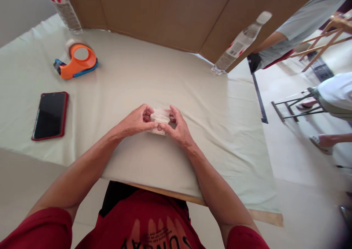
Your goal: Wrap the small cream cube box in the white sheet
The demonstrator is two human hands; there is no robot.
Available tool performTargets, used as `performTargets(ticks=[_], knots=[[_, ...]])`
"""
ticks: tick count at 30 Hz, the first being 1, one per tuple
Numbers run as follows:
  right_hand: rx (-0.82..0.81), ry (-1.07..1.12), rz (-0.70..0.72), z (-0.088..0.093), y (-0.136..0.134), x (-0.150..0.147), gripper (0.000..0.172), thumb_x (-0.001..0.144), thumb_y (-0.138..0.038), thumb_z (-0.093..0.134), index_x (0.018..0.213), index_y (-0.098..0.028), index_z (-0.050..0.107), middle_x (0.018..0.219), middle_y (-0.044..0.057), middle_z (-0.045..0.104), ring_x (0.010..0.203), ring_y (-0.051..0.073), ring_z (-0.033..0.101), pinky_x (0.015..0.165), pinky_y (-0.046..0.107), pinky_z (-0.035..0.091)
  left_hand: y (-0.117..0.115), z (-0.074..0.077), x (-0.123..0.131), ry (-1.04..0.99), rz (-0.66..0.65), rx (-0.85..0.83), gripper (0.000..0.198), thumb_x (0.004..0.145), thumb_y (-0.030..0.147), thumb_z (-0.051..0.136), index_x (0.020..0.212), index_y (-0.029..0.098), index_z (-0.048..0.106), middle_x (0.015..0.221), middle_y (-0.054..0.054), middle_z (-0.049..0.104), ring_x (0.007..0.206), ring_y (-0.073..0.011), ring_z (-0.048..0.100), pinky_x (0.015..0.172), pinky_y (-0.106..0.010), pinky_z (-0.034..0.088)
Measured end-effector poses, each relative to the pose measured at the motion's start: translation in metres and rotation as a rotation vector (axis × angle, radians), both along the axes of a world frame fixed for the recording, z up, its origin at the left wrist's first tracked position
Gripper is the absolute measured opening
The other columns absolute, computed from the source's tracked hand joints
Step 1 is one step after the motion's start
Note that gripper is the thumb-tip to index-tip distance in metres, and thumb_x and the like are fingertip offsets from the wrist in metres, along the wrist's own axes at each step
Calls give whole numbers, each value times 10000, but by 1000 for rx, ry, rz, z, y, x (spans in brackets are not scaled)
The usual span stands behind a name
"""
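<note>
A small clear plastic box (159, 120) sits between my two hands, just above the pale cloth-covered table (154, 84). My left hand (136, 121) pinches its left side with thumb and fingers curled. My right hand (178, 126) grips its right side, fingers closed over the top edge. What the box contains is too small to make out.
A phone in a red case (50, 114) lies at the left. An orange tape dispenser (78, 60) sits at the back left. Two clear water bottles (238, 43) (63, 7) lean against a cardboard wall (170, 14). Other people's legs and stools show at the right.
</note>
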State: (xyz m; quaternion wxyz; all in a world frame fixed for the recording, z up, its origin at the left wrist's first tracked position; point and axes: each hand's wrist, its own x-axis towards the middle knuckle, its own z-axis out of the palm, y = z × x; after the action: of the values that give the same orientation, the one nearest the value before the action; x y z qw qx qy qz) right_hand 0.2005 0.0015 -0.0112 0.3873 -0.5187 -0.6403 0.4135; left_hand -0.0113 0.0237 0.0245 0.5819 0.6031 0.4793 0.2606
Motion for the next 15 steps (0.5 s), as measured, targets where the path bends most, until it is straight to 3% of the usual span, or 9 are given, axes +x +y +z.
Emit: performTargets(ticks=[3,7,10,15], knots=[[167,-103,-144,6,-4,3,734,800,-614,700,1394,-221,521,1422,162,579,1191,296,606,1028,488,470,0,-2,0,28,2,2,555,667,425,848,1065,181,550,912,-30,689,835,-185,666,725,-308,505],[225,-163,-196,13,-8,7,423,847,-543,666,1109,-211,655,1084,93,720,851,207,656,818,380,525,1,-2,-1,26,-28,-12,587,664,439,857,1109,170,585,934,-40,706,844,-189,666,739,-311,505],[155,-168,-117,13,-9,6,404,842,-553,668,1039,-200,685,974,72,739,773,188,653,743,343,523,1,1,-2,50,-55,-17,596,664,454,853,1125,161,614,925,-43,710,843,-196,664,734,-309,497],[107,-187,-36,10,-11,3,514,811,-566,713,1156,-185,694,1002,79,753,816,203,671,755,346,529,1,7,-5,81,-114,-27,594,695,499,819,1149,161,640,917,-39,713,842,-203,661,739,-311,493]])
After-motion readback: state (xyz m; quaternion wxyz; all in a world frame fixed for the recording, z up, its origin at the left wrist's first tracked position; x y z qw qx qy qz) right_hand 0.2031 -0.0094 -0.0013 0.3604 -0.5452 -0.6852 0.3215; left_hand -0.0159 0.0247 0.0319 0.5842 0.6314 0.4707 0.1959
